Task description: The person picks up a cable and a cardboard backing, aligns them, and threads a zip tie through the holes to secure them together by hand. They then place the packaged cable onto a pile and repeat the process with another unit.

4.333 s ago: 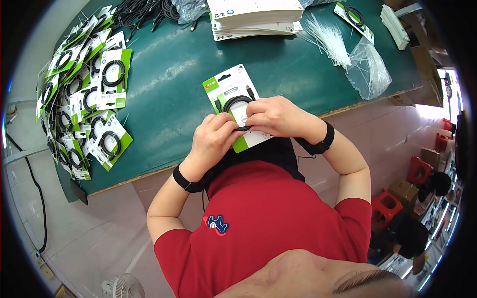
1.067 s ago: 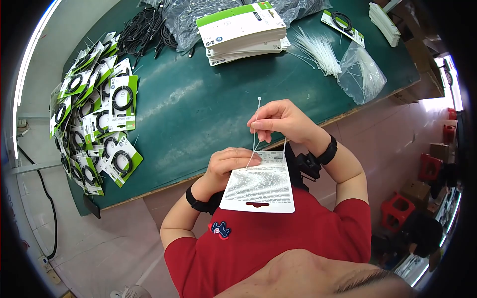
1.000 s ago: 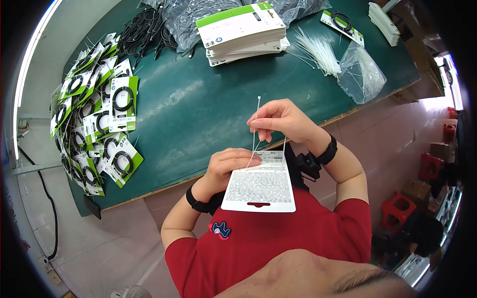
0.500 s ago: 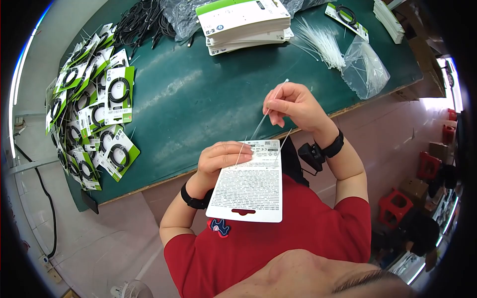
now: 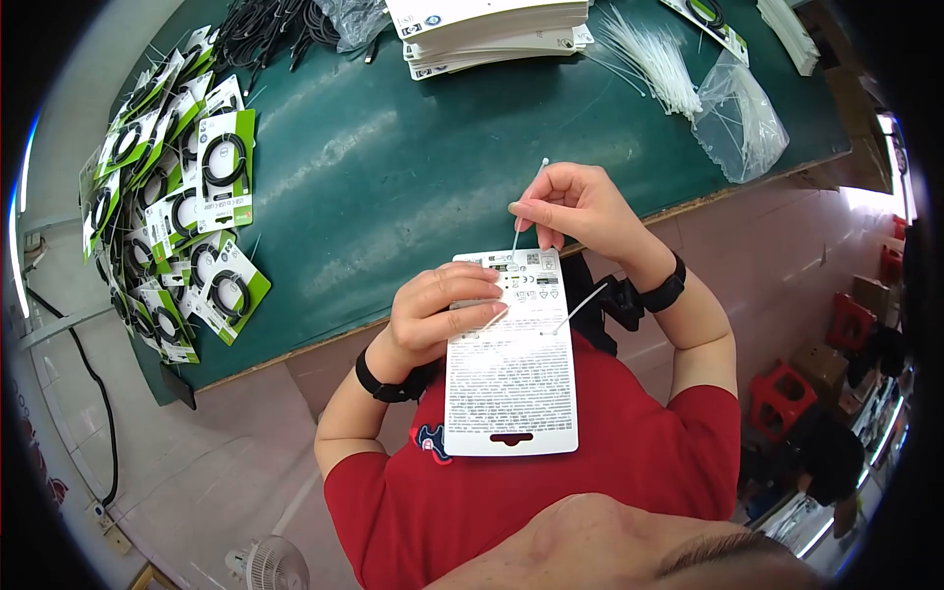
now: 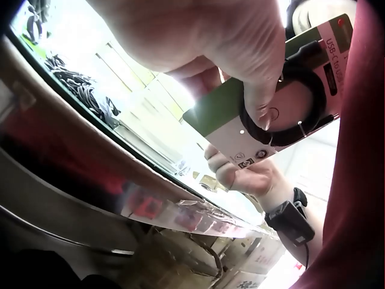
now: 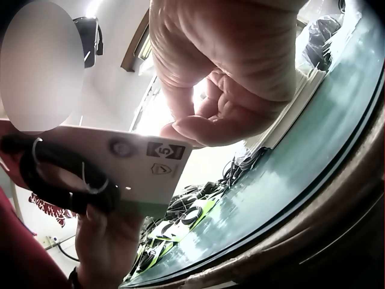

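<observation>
the left hand (image 5: 442, 313) pinches a white rectangular cardboard package card (image 5: 511, 393), its fingers across the printed back and a digit on the front, inside a coiled black cable (image 6: 317, 99) fastened there. the card hangs in the air, just off the near edge of a green-topped table (image 5: 344, 216). the right hand (image 5: 580, 211), thumb and forefinger closed together, pinches a thin white plastic cable tie (image 5: 516, 234) that reaches down to the card's table-side edge; another white tie end (image 5: 585, 303) sticks out from the card's back. packaged black cables on green-and-white cards (image 5: 221, 162) heap along the table's left edge; a stack of white cards (image 5: 492, 44) sits toward the far edge.
</observation>
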A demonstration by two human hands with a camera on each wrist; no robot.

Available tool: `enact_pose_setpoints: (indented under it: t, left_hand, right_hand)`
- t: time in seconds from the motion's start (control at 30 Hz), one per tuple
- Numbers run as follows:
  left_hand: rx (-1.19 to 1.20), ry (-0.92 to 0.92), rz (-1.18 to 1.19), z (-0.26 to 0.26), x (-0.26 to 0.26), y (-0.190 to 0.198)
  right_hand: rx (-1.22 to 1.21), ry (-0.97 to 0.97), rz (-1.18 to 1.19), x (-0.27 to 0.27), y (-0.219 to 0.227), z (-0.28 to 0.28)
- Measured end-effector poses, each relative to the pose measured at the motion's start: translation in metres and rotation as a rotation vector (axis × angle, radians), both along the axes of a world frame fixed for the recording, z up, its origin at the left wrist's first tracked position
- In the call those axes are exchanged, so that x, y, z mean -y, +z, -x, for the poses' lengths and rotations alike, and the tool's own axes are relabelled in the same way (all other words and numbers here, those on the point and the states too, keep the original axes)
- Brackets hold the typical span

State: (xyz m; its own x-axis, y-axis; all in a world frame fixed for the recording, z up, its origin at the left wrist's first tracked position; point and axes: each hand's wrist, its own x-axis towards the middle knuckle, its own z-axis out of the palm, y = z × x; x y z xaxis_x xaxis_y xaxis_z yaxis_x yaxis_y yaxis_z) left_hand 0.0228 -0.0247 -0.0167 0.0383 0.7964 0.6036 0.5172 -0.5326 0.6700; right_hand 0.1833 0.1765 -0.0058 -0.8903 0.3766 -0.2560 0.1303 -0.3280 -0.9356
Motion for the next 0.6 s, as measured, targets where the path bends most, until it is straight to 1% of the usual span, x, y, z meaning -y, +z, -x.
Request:
enact_pose_setpoints:
  t: [0.1, 0.37, 0.53, 0.6]
  left_hand:
    - [-0.008, -0.006, 0.002, 0.0003, -0.0013, 0.0006]
    - [-0.031, -0.041, 0.007, 0.0034, -0.0025, -0.0009]
    - [-0.031, -0.036, 0.014, 0.0036, -0.0019, -0.0009]
    - [-0.028, -0.030, 0.017, 0.0026, -0.0011, -0.0016]
  right_hand:
    - [0.066, -0.001, -0.003, 0.0017, 0.0032, 0.0003]
    - [0.060, -0.015, -0.057, 0.0005, 0.0048, -0.0012]
    - [0.053, -0.007, -0.039, 0.0023, 0.0049, -0.0015]
    - [0.078, 0.023, -0.011, 0.0017, 0.0017, -0.0006]
